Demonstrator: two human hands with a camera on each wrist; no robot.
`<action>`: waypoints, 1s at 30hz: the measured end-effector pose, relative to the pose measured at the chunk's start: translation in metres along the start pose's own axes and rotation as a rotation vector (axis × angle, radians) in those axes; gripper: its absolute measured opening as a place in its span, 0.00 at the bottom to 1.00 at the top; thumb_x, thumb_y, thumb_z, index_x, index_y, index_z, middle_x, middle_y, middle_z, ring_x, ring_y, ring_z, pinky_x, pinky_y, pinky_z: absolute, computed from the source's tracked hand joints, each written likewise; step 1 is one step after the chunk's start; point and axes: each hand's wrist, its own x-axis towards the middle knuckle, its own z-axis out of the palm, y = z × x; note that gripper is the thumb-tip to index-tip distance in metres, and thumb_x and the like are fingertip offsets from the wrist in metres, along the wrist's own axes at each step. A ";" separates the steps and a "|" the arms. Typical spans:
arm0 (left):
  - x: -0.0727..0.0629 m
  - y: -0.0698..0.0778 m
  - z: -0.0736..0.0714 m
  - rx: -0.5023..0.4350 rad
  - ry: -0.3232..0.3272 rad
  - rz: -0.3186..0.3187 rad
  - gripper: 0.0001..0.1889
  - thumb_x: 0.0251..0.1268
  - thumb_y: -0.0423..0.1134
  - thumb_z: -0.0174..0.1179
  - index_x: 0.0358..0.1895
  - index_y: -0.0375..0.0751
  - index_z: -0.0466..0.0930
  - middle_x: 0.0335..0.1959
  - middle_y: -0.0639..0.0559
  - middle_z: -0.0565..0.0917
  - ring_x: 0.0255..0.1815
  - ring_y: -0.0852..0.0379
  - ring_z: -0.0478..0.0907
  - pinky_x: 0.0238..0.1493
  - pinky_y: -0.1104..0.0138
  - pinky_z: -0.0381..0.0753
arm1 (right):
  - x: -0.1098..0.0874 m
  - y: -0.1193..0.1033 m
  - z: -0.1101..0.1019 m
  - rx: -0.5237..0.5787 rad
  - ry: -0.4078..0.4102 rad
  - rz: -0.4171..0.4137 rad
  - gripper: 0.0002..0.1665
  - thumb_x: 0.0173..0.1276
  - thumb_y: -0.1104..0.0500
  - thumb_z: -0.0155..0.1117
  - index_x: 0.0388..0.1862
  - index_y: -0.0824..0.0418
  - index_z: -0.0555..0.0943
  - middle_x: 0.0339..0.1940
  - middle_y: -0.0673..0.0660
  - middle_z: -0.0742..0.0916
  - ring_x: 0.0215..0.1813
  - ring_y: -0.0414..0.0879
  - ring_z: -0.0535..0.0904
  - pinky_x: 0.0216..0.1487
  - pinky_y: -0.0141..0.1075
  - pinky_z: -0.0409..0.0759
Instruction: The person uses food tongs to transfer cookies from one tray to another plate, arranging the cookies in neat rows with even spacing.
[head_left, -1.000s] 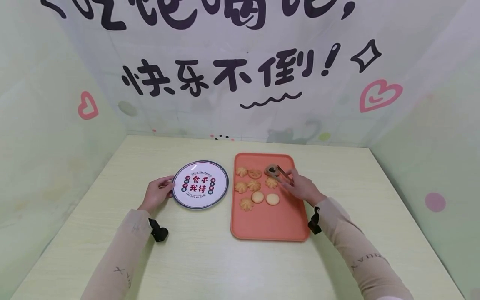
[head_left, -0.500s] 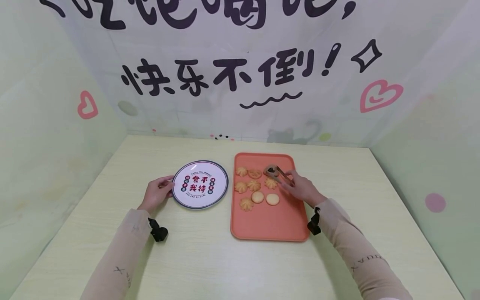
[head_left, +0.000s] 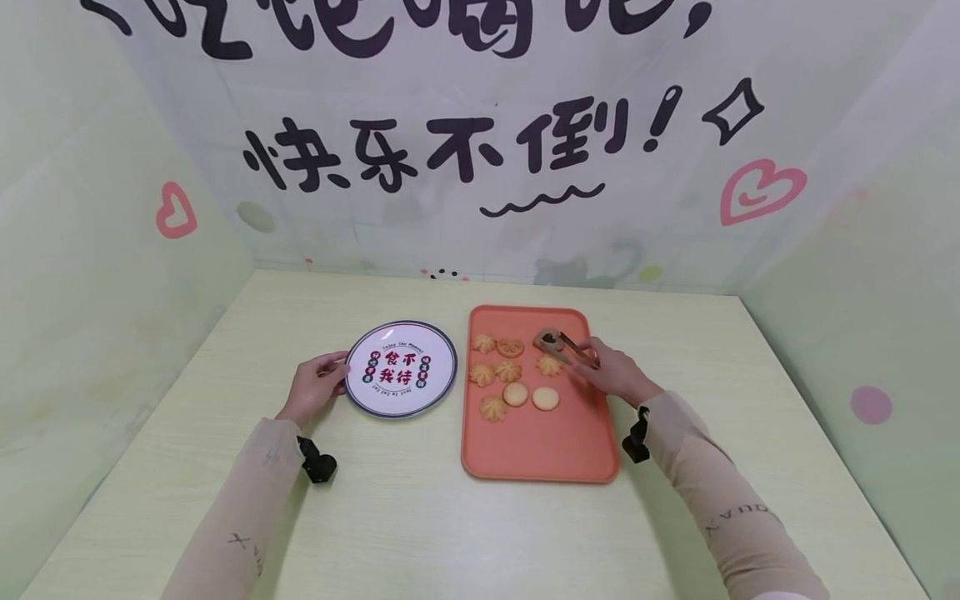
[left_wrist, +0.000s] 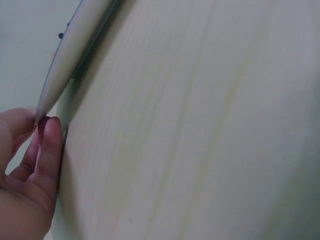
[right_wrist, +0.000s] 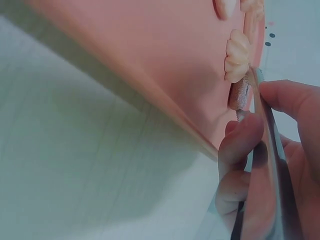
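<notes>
In the head view my left hand (head_left: 311, 390) pinches the left rim of a white round plate (head_left: 401, 402) with red lettering and a blue edge. The left wrist view shows that rim tilted up between thumb and fingers. My right hand (head_left: 618, 373) grips metal tongs (right_wrist: 270, 150) over the orange tray (head_left: 540, 450). The tongs' tips are around a brown cookie (head_left: 549, 337) with a dark centre, at the tray's upper right. Just below it, a flower-shaped cookie (head_left: 550, 365) lies close to the tongs' lower arm.
Several pale cookies lie on the tray's left and middle, among them two plain round ones, one of them a round cookie (head_left: 546, 399) nearer the front. A pretzel-like cookie (head_left: 511, 347) sits in the back row. Printed walls enclose the wooden table (head_left: 390, 517) at the back and sides.
My right hand and the tongs have shifted a little to the right. The brown cookie and the flower-shaped one below it moved right too. My left hand and the plate stay put.
</notes>
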 end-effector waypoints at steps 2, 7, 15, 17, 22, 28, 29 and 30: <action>0.000 0.000 -0.001 0.003 -0.001 0.000 0.20 0.65 0.37 0.49 0.60 0.39 0.66 0.45 0.40 0.72 0.35 0.55 0.74 0.33 0.73 0.79 | 0.001 0.000 -0.001 0.010 -0.005 -0.003 0.27 0.65 0.50 0.53 0.57 0.62 0.62 0.26 0.58 0.74 0.23 0.47 0.70 0.21 0.36 0.72; -0.001 0.001 -0.002 0.003 -0.003 -0.003 0.21 0.65 0.37 0.50 0.60 0.38 0.66 0.45 0.39 0.72 0.35 0.55 0.75 0.33 0.73 0.79 | 0.003 -0.002 -0.003 0.020 -0.012 0.000 0.28 0.64 0.50 0.54 0.58 0.62 0.62 0.27 0.58 0.75 0.24 0.47 0.71 0.22 0.36 0.71; -0.002 0.003 -0.002 -0.007 0.003 0.005 0.20 0.64 0.36 0.50 0.60 0.38 0.66 0.44 0.39 0.72 0.33 0.57 0.74 0.31 0.74 0.79 | 0.005 -0.007 -0.006 0.063 -0.058 0.008 0.24 0.66 0.52 0.52 0.56 0.60 0.63 0.24 0.57 0.73 0.22 0.48 0.68 0.21 0.36 0.70; -0.002 0.002 -0.002 -0.010 0.003 0.022 0.20 0.64 0.35 0.50 0.60 0.36 0.66 0.44 0.38 0.72 0.32 0.58 0.75 0.31 0.74 0.79 | 0.005 -0.007 -0.007 0.068 -0.065 0.001 0.22 0.66 0.52 0.52 0.55 0.60 0.63 0.24 0.58 0.74 0.22 0.49 0.69 0.21 0.37 0.70; -0.001 0.000 -0.001 -0.001 0.009 0.025 0.20 0.64 0.36 0.50 0.59 0.36 0.67 0.44 0.39 0.73 0.32 0.59 0.74 0.31 0.74 0.79 | 0.006 -0.004 -0.009 0.048 -0.046 -0.015 0.21 0.66 0.52 0.53 0.54 0.60 0.66 0.30 0.61 0.76 0.25 0.51 0.72 0.22 0.38 0.74; 0.000 -0.001 -0.001 0.014 0.002 0.017 0.21 0.64 0.37 0.51 0.60 0.38 0.67 0.44 0.39 0.73 0.35 0.54 0.75 0.31 0.75 0.78 | 0.006 0.008 -0.005 0.001 0.001 -0.063 0.19 0.65 0.54 0.53 0.52 0.61 0.68 0.24 0.59 0.79 0.17 0.48 0.72 0.17 0.37 0.72; -0.001 -0.001 -0.001 0.018 0.000 0.019 0.21 0.64 0.37 0.51 0.60 0.38 0.67 0.44 0.39 0.73 0.35 0.54 0.74 0.31 0.75 0.78 | 0.007 0.009 -0.005 0.005 0.003 -0.063 0.20 0.65 0.54 0.53 0.53 0.61 0.68 0.23 0.59 0.79 0.17 0.48 0.72 0.17 0.38 0.72; 0.000 -0.001 -0.001 0.022 -0.002 0.019 0.21 0.64 0.37 0.51 0.60 0.38 0.67 0.44 0.40 0.73 0.36 0.53 0.74 0.31 0.75 0.78 | 0.006 0.010 -0.005 0.012 0.005 -0.060 0.22 0.65 0.53 0.54 0.54 0.61 0.67 0.24 0.58 0.79 0.18 0.48 0.72 0.18 0.38 0.73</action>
